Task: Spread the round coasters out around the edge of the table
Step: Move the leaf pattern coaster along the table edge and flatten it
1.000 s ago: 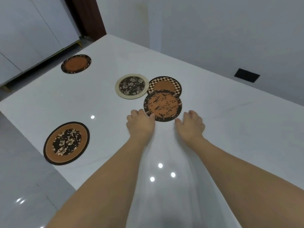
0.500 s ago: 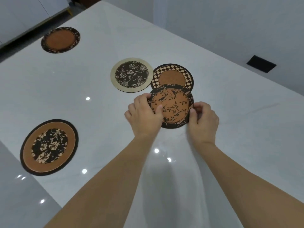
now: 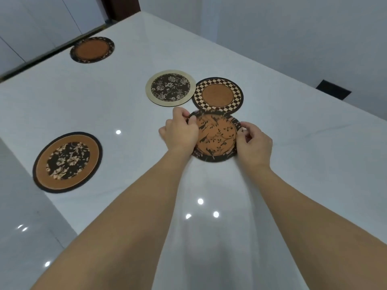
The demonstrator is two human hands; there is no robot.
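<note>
An orange coaster with black birds and branches [image 3: 216,137] is in the middle of the white table [image 3: 293,164]. My left hand [image 3: 180,132] grips its left rim and my right hand [image 3: 254,143] grips its right rim. Just beyond it lies a checker-rimmed coaster [image 3: 217,95], its near edge touching or slightly under the held one. A cream-rimmed dark floral coaster [image 3: 170,87] lies left of that. An orange coaster with a dark flower centre [image 3: 68,162] sits near the table's left edge. A dark-rimmed plain orange coaster [image 3: 92,50] sits near the far left edge.
The table's left edge drops to a glossy grey floor [image 3: 25,227]. White cabinet doors [image 3: 41,24] stand at the far left. A grey wall runs behind the table's far right side, with a dark rectangular opening [image 3: 333,90] in it.
Both hands went from resting just short of the bird coaster to gripping its two sides. The coaster has slid a little towards me, away from the checkered one.
</note>
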